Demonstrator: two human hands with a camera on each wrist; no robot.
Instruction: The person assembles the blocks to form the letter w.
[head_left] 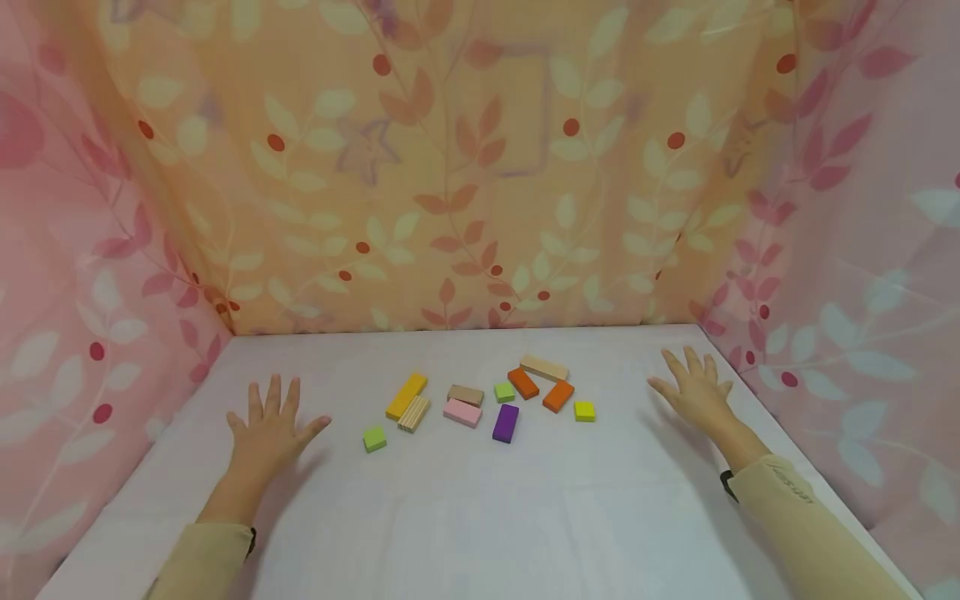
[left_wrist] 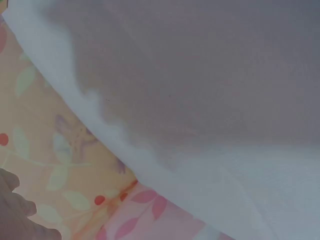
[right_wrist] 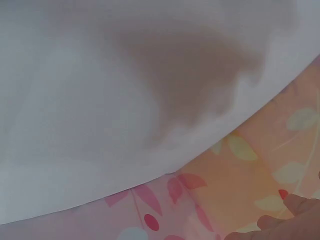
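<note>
Blocks (head_left: 462,412), flat-faced, oblong and squarish, lie between left hand (head_left: 266,437) and right hand (head_left: 699,398), fingers (head_left: 274,397) outspread.

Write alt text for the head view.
Left hand and right hand, fingers spread and holding nothing, flank small scattered blocks in wood tones, orange, yellow, green, pink and purple. The blocks lie on a white table; floral cloth hangs behind and along both sides.
</note>
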